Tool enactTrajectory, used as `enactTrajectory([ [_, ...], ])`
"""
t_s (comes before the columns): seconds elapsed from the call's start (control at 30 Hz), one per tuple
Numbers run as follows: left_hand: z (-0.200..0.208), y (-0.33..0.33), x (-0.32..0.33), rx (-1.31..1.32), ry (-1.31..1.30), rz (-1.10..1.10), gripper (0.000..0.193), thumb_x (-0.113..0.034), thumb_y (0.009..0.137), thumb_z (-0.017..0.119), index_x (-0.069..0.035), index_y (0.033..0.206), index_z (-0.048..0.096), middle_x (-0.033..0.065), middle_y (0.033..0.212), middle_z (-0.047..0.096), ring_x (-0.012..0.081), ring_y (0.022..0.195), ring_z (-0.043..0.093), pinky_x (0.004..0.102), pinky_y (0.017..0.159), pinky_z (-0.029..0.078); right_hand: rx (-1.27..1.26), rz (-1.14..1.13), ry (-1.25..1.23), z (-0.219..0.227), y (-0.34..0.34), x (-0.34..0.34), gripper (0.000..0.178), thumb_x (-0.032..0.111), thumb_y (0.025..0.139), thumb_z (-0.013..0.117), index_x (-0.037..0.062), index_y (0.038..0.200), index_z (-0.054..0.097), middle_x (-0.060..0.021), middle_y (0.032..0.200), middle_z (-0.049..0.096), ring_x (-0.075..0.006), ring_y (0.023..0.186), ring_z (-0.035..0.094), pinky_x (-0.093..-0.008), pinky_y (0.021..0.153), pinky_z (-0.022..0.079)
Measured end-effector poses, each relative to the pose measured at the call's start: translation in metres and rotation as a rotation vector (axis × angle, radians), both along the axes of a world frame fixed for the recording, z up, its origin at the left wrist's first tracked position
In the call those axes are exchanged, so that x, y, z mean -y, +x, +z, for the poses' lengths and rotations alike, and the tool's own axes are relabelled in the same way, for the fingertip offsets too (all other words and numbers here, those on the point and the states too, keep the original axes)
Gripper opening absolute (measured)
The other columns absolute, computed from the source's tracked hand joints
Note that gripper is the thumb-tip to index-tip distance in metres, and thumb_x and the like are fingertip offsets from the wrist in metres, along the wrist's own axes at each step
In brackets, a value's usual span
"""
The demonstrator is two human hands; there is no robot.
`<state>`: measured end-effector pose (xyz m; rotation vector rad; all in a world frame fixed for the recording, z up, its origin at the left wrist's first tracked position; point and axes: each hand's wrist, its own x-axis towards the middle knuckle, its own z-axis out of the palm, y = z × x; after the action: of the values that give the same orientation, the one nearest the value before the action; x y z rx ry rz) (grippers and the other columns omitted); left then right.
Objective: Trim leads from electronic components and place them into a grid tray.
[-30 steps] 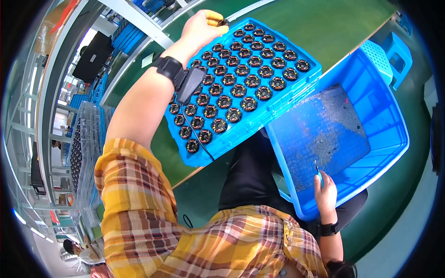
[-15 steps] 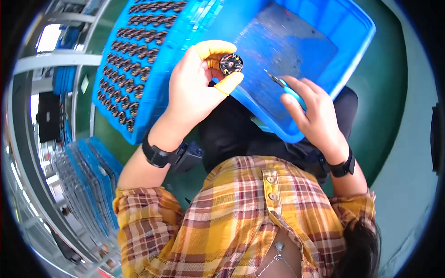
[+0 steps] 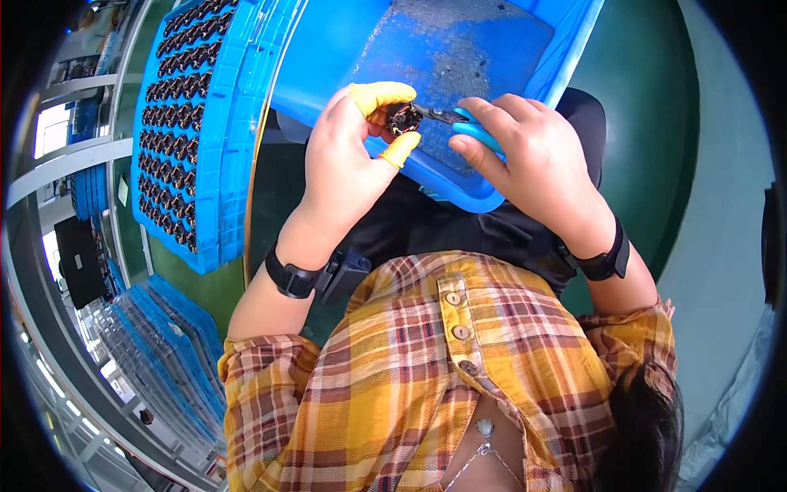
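Observation:
Between the yellow-covered thumb and fingers of my left hand [image 3: 348, 156] sits a small round black part [image 3: 403, 120], with bits of red and yellow wire on its face. My right hand [image 3: 533, 152] is closed round the light-blue handles of small cutting pliers [image 3: 478, 133]. Their dark jaws point left and reach the right edge of the round part; whether the tips grip anything is too small to tell. Both hands are held over the near rim of a large blue bin [image 3: 451, 189], whose floor carries grey specks and scraps.
At the left, a blue tray [image 3: 209, 254] holds rows of similar dark round parts [image 3: 180, 115]. Below it stand several blue and clear trays [image 3: 164, 336] stacked together. Grey metal racking [image 3: 74, 168] runs along the far left, and green floor [image 3: 656, 123] lies right of the bin.
My right hand has moved left and up, bringing the pliers' jaws to the round part. The view has shifted, so the tray and bin appear further left. My left hand keeps its hold.

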<state>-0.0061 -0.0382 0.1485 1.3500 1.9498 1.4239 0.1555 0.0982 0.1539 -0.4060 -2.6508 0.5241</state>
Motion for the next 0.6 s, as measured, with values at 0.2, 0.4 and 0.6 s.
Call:
enactTrajectory([
  [0.2,0.007,-0.004,-0.001,-0.277,-0.048,-0.066,0.04,0.006,0.067,0.075,-0.005,0.103,0.062,0.0094,0.094,0.06,0.0226,0.079,0.061,0.0304,0.07,0.051,0.018,0.008,0.109,0.002,-0.002,0.0,0.035,0.038,0.082,0.066,0.0041,0.092,0.065,-0.0097,0.068,0.059,-0.0273,0.066,0.062,-0.0381,0.058,0.05],
  [0.4,0.004,-0.005,-0.004,-0.385,-0.113,-0.09,0.037,0.006,0.067,0.074,-0.005,0.101,0.063,0.0097,0.091,0.059,0.0231,0.078,0.06,0.03,0.069,0.051,0.177,0.052,0.174,0.001,-0.007,-0.004,0.034,0.038,0.084,0.065,0.0048,0.079,0.061,-0.011,0.064,0.059,-0.0275,0.06,0.063,-0.0372,0.052,0.051],
  [0.6,-0.021,-0.012,-0.001,-0.107,-0.134,-0.025,0.038,0.003,0.07,0.075,-0.006,0.105,0.064,0.0055,0.092,0.06,0.0164,0.078,0.061,0.0256,0.067,0.051,0.168,0.058,0.165,-0.016,-0.014,-0.005,0.036,0.04,0.086,0.062,0.0051,0.079,0.062,-0.0123,0.065,0.061,-0.028,0.061,0.065,-0.0375,0.053,0.052],
])
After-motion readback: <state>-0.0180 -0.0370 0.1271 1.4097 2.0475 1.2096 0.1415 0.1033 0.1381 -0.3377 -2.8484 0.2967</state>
